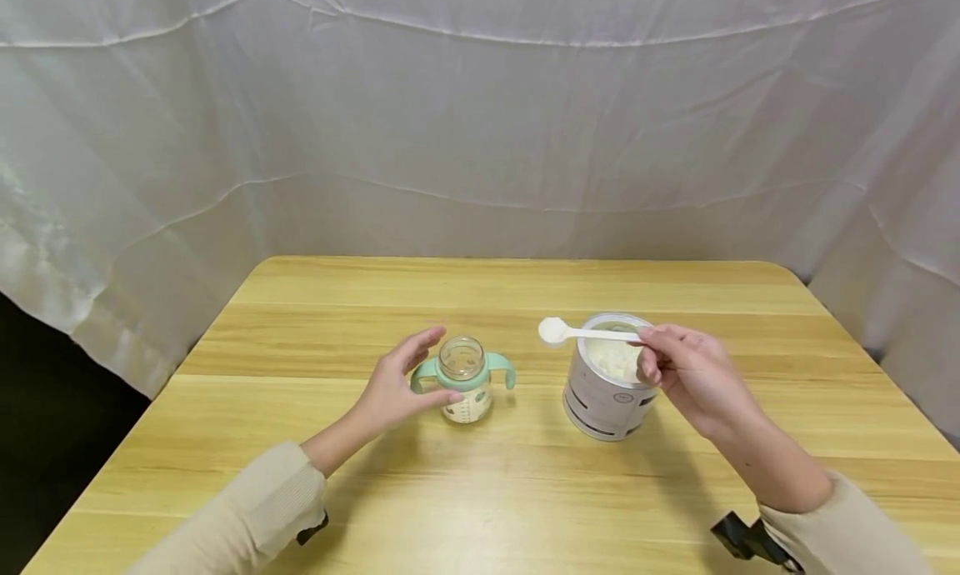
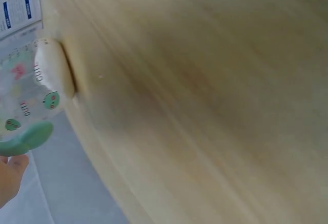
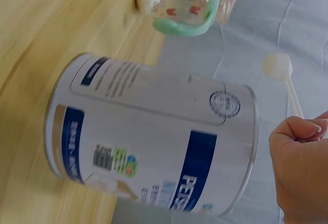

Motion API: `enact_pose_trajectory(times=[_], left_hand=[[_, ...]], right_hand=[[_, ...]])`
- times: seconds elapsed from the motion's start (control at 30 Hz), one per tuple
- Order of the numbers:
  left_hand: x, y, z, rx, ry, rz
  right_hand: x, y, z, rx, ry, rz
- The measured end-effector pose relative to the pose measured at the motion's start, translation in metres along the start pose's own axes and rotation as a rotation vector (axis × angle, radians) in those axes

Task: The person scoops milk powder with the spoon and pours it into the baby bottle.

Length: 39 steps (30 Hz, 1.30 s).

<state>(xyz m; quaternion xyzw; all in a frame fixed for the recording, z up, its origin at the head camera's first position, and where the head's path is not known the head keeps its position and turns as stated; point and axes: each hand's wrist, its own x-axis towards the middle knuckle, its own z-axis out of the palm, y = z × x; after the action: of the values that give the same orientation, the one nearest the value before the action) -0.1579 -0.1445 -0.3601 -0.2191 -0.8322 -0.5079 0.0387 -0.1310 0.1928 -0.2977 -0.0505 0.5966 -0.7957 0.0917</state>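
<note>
A baby bottle (image 1: 465, 404) with two mint-green handles (image 1: 500, 367) stands uncapped on the table, pale contents low inside. My left hand (image 1: 397, 383) is spread at its left side, the thumb across the front and the fingers extended behind the left handle. Whether it touches the bottle I cannot tell. My right hand (image 1: 693, 375) pinches the handle end of a white scoop (image 1: 555, 331), which is heaped with white powder. The scoop is held level above the open milk powder can (image 1: 603, 404), its bowl past the can's left rim. Pale powder shows inside the can.
Bottle and can stand a short gap apart on the wooden table (image 1: 480, 492). A pale curtain (image 1: 480, 142) hangs behind the table and along both sides. A black wrist-worn piece (image 1: 738, 535) shows at the right sleeve.
</note>
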Motion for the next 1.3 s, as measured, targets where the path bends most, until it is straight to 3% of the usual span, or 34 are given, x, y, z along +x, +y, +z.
enact_pose_trajectory(times=[0.27,0.57,0.8,1.3], left_hand=[[0.0,-0.012,0.004,-0.029,-0.01,-0.054],[-0.002,-0.015,0.007,-0.039,-0.044,-0.142],[-0.001,-0.015,0.009,-0.021,-0.051,-0.148],[0.0,-0.018,0.009,0.014,-0.056,-0.172]], right_hand=[[0.003,-0.001,0.019,-0.011,-0.012,0.013],[0.005,-0.001,0.039,-0.055,0.011,0.045],[0.008,0.002,0.052,-0.069,-0.016,0.043],[0.019,0.021,0.077,-0.131,0.04,0.103]])
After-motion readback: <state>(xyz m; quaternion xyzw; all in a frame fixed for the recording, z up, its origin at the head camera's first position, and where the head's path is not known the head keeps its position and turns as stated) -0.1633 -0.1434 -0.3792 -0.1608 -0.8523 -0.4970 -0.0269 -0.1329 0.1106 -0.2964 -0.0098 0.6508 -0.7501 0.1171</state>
